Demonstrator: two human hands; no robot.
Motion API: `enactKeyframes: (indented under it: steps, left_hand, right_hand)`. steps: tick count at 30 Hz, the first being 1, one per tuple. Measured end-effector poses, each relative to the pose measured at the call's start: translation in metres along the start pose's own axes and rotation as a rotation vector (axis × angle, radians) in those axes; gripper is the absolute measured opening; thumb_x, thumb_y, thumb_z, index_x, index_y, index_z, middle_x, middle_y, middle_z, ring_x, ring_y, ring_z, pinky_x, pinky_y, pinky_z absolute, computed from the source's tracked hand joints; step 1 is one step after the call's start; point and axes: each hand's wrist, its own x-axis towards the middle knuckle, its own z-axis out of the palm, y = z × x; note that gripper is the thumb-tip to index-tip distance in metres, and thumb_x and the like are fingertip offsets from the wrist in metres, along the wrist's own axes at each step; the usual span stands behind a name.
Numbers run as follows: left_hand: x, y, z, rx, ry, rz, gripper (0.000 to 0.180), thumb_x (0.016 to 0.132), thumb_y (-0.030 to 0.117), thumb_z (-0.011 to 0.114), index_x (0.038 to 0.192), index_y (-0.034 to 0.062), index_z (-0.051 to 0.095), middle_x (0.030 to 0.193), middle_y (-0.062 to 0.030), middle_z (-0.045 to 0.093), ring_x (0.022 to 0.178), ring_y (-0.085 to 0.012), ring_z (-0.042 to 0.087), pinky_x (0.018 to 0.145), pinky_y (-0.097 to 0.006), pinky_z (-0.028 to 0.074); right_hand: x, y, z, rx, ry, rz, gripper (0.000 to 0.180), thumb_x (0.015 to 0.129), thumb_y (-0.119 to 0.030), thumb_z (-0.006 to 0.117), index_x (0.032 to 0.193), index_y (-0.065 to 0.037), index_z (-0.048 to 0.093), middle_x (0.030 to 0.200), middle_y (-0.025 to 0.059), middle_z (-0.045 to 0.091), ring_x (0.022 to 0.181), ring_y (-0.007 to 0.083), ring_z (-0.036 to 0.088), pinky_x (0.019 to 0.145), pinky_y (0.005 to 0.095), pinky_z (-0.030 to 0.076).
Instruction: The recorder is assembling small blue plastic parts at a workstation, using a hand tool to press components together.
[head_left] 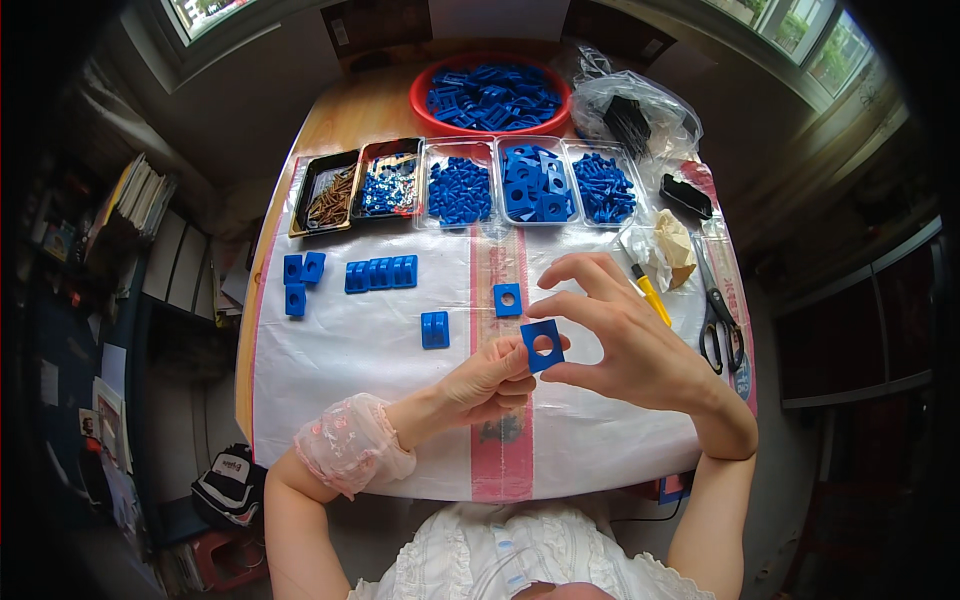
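A blue square plastic piece with a round hole (529,357) is pinched between the thumb and fingers of my left hand (487,383). My right hand (640,345) is spread around the piece's right side; its thumb tip is close to the lower corner, and I cannot tell whether it touches. Just beyond lies another blue square holed piece (497,300) on the white sheet. To the left are a ribbed blue piece (435,330), a row of similar ribbed blue pieces (382,273) and three small blue square pieces (294,300).
Across the back stand trays of brown screws (332,197), shiny small parts (390,190), blue pegs (460,192), blue holed plates (538,182) and blue pegs (605,190). Behind them sits a red basin (420,108). Scissors (716,320) and a yellow-handled tool (652,298) lie right.
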Motion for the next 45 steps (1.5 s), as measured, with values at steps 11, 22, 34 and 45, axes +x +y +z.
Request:
enactKeyframes:
  steps: [11,22,34,45]
  left_hand:
    - [0.003,-0.001,0.003,-0.003,0.014,-0.002,0.06,0.091,0.055,0.059,0.13,0.0097,0.052,0.067,0.0115,0.038,0.052,0.0017,0.028,0.045,-0.016,0.021]
    - [-0.011,0.014,0.038,1.295,0.153,0.162,0.024,0.1,0.029,0.057,0.102,0.0049,0.056,0.062,-0.0001,0.049,0.048,-0.0113,0.042,0.049,-0.026,0.035]
    - [-0.066,0.049,0.04,1.995,0.695,0.127,0.024,0.092,0.026,0.067,0.093,0.0026,0.063,0.073,-0.0113,0.066,0.065,-0.028,0.065,0.06,-0.039,0.049]
    - [-0.045,0.055,-0.007,2.118,1.083,-0.023,0.042,0.087,0.041,0.072,0.08,0.0036,0.054,0.066,-0.0124,0.063,0.061,-0.0302,0.063,0.057,-0.041,0.047]
  right_hand:
    - [-0.002,0.004,0.0,-0.013,0.009,0.02,0.033,0.069,-0.011,0.083,0.097,-0.005,0.065,0.12,0.012,0.054,0.12,0.0319,0.048,0.099,0.0415,0.043]
    - [-0.011,0.015,-0.026,-0.182,0.195,0.085,0.037,0.066,-0.006,0.082,0.099,-0.003,0.065,0.121,0.0117,0.054,0.12,0.0312,0.049,0.099,0.0413,0.043]
    - [-0.014,0.021,-0.019,-0.171,0.143,0.09,0.038,0.065,-0.007,0.085,0.097,-0.006,0.065,0.125,0.0106,0.052,0.125,0.032,0.045,0.104,0.0435,0.04]
    - [-0.013,0.025,-0.012,-0.161,0.114,0.044,0.032,0.07,-0.008,0.082,0.097,-0.002,0.066,0.122,0.0127,0.053,0.124,0.0322,0.046,0.101,0.0408,0.043]
